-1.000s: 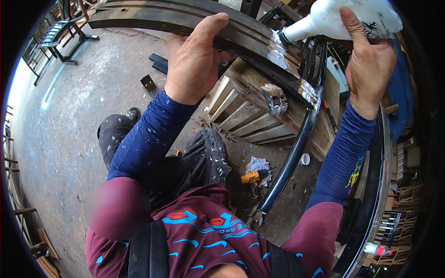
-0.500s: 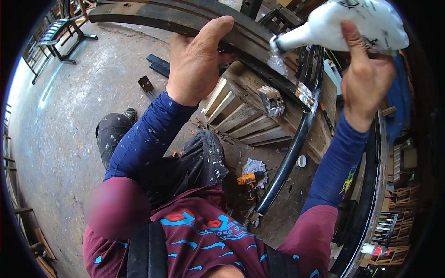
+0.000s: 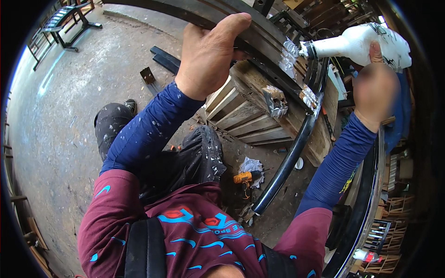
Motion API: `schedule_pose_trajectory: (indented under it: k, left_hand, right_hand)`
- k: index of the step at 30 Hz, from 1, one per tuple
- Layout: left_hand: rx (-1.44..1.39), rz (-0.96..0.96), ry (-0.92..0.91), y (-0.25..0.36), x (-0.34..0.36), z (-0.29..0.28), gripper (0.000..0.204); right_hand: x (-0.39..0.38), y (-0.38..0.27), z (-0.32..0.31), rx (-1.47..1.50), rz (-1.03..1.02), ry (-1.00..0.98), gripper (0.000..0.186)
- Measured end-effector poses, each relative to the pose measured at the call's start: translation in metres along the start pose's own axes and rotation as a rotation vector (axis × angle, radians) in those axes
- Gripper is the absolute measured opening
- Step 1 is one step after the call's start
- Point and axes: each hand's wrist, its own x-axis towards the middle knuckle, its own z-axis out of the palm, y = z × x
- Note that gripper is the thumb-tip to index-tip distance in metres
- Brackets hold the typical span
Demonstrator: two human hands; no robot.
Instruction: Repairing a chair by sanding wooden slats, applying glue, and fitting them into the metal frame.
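- Concrete floor (image 3: 65, 120), spreading left of the wooden crate and in front of it.
- Slatted bench (image 3: 60, 23), well apart from the crate, far to its left.
- Dark slatted panel (image 3: 262, 39), running along the crate's far side, its right end reaching over the crate.
- Wooden crate (image 3: 250, 124), the landmark, slats facing the person.
- Black curved tube (image 3: 291, 160), sweeping down past the crate's right part toward the person.
- White bottle (image 3: 371, 45), beyond and right of the crate, tipped nearly flat, neck leftward.
- Left hand (image 3: 208, 60), left of the crate's far end, clamped on the panel's edge, thumb on top, most fingers hidden.
- Right hand (image 3: 378, 90), right of the crate, blurred, gripping the bottle, thumb against its near side.
- Orange drill (image 3: 247, 177), in front of the crate, beside a white cloth (image 3: 252, 166).
- White paste (image 3: 288, 58), on the panel beyond the crate.
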Motion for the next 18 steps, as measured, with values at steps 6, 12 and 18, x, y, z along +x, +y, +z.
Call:
schedule_pose_trajectory:
  k: [6,12,18]
  left_hand:
    - [-0.274,-0.036,-0.036,-0.015,0.006,-0.009,0.022]
    - [-0.227,0.032,-0.037,-0.025,0.007,-0.013,0.024]
    - [-0.248,-0.01,0.036,-0.017,0.013,-0.01,0.025]
  right_hand:
    - [-0.001,0.007,0.008,-0.021,0.015,-0.005,0.048]
    - [-0.015,-0.004,0.03,-0.129,-0.231,-0.092,0.043]
    - [-0.05,-0.02,0.028,-0.144,-0.346,-0.113,0.039]
